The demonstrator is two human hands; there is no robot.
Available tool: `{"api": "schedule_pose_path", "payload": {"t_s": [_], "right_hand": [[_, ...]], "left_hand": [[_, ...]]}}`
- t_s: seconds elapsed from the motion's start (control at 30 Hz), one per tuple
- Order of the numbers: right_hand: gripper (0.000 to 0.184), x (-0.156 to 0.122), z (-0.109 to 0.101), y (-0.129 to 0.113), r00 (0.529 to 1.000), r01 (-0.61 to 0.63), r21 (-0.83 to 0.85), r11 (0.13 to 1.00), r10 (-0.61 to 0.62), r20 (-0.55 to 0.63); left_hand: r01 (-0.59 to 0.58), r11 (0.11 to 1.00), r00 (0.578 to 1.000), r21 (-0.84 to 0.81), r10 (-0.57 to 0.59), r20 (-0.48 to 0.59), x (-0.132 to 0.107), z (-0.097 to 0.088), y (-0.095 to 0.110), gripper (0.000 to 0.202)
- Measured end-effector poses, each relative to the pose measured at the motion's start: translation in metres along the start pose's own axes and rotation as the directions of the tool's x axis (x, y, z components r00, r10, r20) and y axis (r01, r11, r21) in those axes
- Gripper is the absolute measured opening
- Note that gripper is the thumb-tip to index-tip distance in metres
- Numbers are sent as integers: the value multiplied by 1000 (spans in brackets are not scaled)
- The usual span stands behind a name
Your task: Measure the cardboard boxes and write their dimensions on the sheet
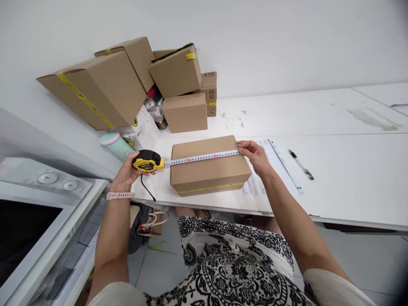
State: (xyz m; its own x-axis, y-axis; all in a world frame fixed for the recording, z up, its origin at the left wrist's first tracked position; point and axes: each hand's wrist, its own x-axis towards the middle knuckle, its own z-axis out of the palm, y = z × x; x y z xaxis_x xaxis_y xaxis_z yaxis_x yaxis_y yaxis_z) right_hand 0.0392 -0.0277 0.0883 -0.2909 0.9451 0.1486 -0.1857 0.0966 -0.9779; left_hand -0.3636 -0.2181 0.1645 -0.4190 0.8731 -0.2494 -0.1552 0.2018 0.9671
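Observation:
A closed brown cardboard box [207, 174] with a yellow tape strip lies on the white table [350, 182] in front of me. My left hand [129, 172] grips a yellow and black tape measure [147, 161] just left of the box. Its white blade [200, 158] stretches across the box's top. My right hand [255, 155] pinches the blade's end at the box's right edge.
Several cardboard boxes [178, 85] are stacked at the back left against the wall, beside a pale green bottle [116, 144]. A printed sheet [274, 170] and a pen [301, 164] lie right of the box. A white machine [41, 204] stands at my left.

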Motion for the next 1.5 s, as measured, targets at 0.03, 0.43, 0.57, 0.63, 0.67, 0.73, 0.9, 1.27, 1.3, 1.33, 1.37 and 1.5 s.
{"api": "schedule_pose_path", "payload": {"t_s": [0.03,0.43,0.57,0.63,0.67,0.73,0.9,1.27,1.3,1.33,1.37,1.5], "right_hand": [[20,0,0,0,1000,0,4,1000,0,-3],[20,-2,1,1,1000,17,-44,999,-17,6],[21,-1,1,1,1000,17,-40,999,-17,1],[21,-1,2,1,1000,13,-20,1000,-13,0],[22,-2,3,2,1000,11,-9,1000,-12,-6],[26,-4,3,3,999,-13,-14,1000,12,-46],[33,-12,-3,-10,987,-94,-197,976,66,-145],[14,71,38,-62,982,189,-263,946,-174,79],[13,79,47,-58,980,179,-280,943,-146,133],[13,86,56,-52,977,164,-305,938,-111,183],[13,92,64,-46,971,149,-338,929,-72,229],[17,102,86,-27,942,133,-499,856,48,333]], "left_hand": [[3,1000,1000,-4,-3,-2,0,-1,-1,35],[8,1000,1000,-5,-8,-5,1,-4,-4,36],[21,1000,1000,-12,-21,-16,1,-2,-4,36],[26,999,999,-21,-27,-23,1,1,-3,35],[26,999,999,-23,-27,-25,0,2,-2,34],[10,1000,1000,-29,-10,-27,-4,4,1,31],[-66,997,998,-34,67,11,-46,11,11,32],[299,933,725,-199,-87,683,-168,128,-75,109],[309,916,731,-256,-57,680,-171,146,-85,109],[320,899,742,-299,-41,669,-174,161,-94,109],[330,882,748,-337,-26,663,-176,175,-100,109],[376,827,753,-418,-9,658,-182,208,-108,101]]}}
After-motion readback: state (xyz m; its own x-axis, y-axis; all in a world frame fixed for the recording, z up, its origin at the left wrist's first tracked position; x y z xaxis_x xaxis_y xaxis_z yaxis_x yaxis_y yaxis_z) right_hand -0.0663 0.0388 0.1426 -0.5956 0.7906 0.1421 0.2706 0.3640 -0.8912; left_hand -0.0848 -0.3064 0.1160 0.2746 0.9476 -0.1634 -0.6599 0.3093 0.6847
